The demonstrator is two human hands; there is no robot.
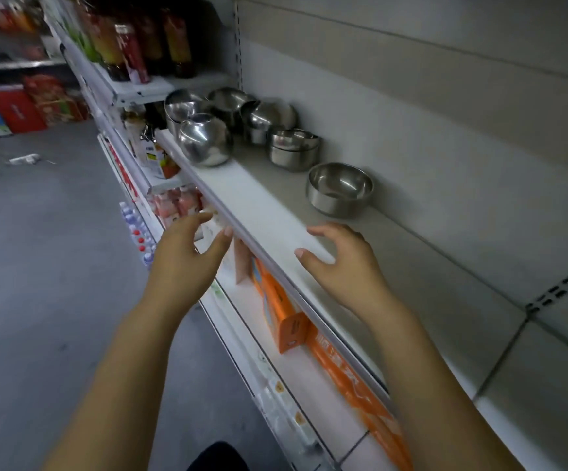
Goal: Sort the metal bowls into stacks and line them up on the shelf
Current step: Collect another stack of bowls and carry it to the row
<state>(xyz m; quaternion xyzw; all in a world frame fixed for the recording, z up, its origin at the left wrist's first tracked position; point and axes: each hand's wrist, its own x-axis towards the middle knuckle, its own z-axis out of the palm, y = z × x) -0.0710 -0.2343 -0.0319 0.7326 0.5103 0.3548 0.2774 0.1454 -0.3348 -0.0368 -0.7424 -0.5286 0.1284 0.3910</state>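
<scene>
The work looks only partly done. On the white metal shelf [269,215], a single shiny steel bowl [340,190] stands upright nearest the person, well apart from the rest. Just beyond it sits a short stack of nested steel bowls [294,149], which seems to be the one pile formed so far. Farther along, a round steel bowl tipped on its side [204,139] lies near the front edge. Behind it, a loose cluster of steel bowls [238,107] leans at odd angles, some touching.

Both hands hold nothing. The left hand [190,253] has relaxed, spread fingers just off the shelf's front rail, and the right hand [340,263] hovers over the shelf front with loosely curved fingers, near the single bowl.

Judging from this, the cluster must still be nested by size and all piles set in a row.
</scene>
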